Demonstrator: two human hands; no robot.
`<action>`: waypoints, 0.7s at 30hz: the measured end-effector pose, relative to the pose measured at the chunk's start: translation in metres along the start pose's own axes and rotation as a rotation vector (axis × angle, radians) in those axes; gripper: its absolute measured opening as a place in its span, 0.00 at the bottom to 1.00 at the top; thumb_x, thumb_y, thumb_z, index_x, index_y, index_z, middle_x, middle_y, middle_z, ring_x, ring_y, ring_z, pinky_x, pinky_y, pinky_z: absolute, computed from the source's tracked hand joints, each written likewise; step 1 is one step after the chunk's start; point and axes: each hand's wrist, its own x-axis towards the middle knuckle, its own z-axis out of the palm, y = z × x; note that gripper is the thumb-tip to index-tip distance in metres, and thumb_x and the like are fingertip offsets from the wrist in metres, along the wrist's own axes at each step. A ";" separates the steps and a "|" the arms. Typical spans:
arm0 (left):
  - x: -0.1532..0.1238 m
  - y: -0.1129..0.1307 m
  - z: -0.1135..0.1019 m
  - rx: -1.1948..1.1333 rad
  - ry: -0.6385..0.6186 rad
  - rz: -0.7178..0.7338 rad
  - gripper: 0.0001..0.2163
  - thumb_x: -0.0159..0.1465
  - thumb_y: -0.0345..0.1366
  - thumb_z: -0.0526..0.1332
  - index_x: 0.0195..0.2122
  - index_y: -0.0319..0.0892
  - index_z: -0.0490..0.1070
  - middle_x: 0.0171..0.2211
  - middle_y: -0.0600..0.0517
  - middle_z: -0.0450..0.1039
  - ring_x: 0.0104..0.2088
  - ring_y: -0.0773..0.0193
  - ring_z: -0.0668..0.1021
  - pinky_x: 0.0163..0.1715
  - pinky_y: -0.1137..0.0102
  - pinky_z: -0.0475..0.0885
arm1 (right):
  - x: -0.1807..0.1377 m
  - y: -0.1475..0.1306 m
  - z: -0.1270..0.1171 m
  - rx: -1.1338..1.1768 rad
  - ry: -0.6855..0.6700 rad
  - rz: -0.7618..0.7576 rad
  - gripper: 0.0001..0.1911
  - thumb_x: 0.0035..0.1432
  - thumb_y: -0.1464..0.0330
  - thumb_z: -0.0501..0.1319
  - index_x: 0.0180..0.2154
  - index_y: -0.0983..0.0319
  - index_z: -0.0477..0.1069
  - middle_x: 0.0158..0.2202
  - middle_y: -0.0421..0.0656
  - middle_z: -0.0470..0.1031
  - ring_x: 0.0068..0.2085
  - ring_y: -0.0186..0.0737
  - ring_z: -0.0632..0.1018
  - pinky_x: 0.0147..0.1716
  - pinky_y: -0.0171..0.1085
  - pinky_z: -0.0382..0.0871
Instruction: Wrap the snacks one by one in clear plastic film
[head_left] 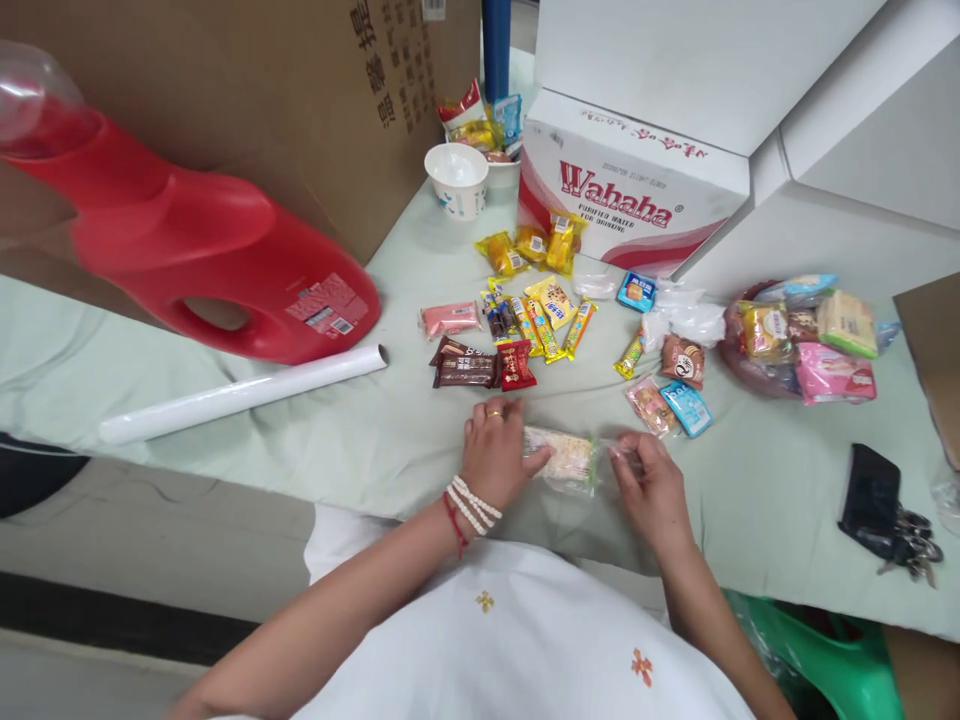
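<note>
Low over the front of the table, a pale, grainy snack bar (564,458) in clear plastic wrapping lies between my hands. My left hand (493,452), with white beaded bracelets and a ring, grips its left end, the thumb on the wrapping. At the right end, my right hand (654,490) pinches the clear wrapper between thumb and fingers. Just beyond my left hand are dark brown packaged bars (466,370) and a red packet (517,365). A pink packet (651,405) and a blue packet (686,408) lie beyond my right hand.
Yellow snack packets (551,325) lie mid-table before a Wahaha carton (630,185). A red jug (217,250) and white roll (247,393) occupy the left. To the right are a bowl (739,365) of snacks and a black pouch (870,500) with keys. Paper cup (457,182) behind.
</note>
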 end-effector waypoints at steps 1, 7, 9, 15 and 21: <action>0.002 -0.003 0.002 -0.017 -0.033 -0.004 0.27 0.56 0.48 0.72 0.53 0.41 0.73 0.52 0.38 0.70 0.51 0.43 0.70 0.46 0.52 0.69 | 0.001 -0.008 0.003 0.033 -0.046 0.016 0.06 0.67 0.64 0.55 0.39 0.58 0.69 0.36 0.44 0.75 0.37 0.45 0.77 0.39 0.42 0.73; 0.002 -0.002 -0.002 -0.173 -0.142 0.058 0.11 0.58 0.42 0.68 0.34 0.43 0.70 0.36 0.47 0.73 0.42 0.52 0.74 0.39 0.60 0.70 | 0.005 -0.038 0.028 0.074 -0.109 -0.059 0.10 0.68 0.67 0.52 0.41 0.59 0.71 0.38 0.46 0.77 0.39 0.45 0.78 0.39 0.41 0.72; -0.004 0.007 -0.009 -0.211 -0.079 0.079 0.07 0.62 0.40 0.64 0.34 0.43 0.68 0.33 0.51 0.70 0.34 0.58 0.73 0.34 0.65 0.68 | 0.003 -0.039 0.029 0.190 -0.084 -0.045 0.12 0.69 0.65 0.52 0.46 0.59 0.73 0.40 0.47 0.77 0.41 0.45 0.78 0.43 0.42 0.74; -0.024 0.026 0.008 -0.017 0.205 0.531 0.06 0.67 0.29 0.56 0.35 0.45 0.69 0.31 0.48 0.70 0.37 0.56 0.73 0.36 0.63 0.67 | -0.005 -0.038 0.037 0.632 -0.153 0.184 0.23 0.72 0.58 0.45 0.57 0.60 0.70 0.46 0.50 0.80 0.47 0.46 0.81 0.47 0.45 0.77; -0.026 0.009 0.032 -0.486 0.097 0.488 0.12 0.59 0.35 0.59 0.44 0.43 0.64 0.45 0.42 0.69 0.47 0.50 0.73 0.47 0.54 0.73 | -0.008 -0.030 0.056 0.757 -0.228 0.217 0.28 0.69 0.55 0.53 0.65 0.60 0.63 0.61 0.51 0.73 0.59 0.49 0.76 0.58 0.49 0.73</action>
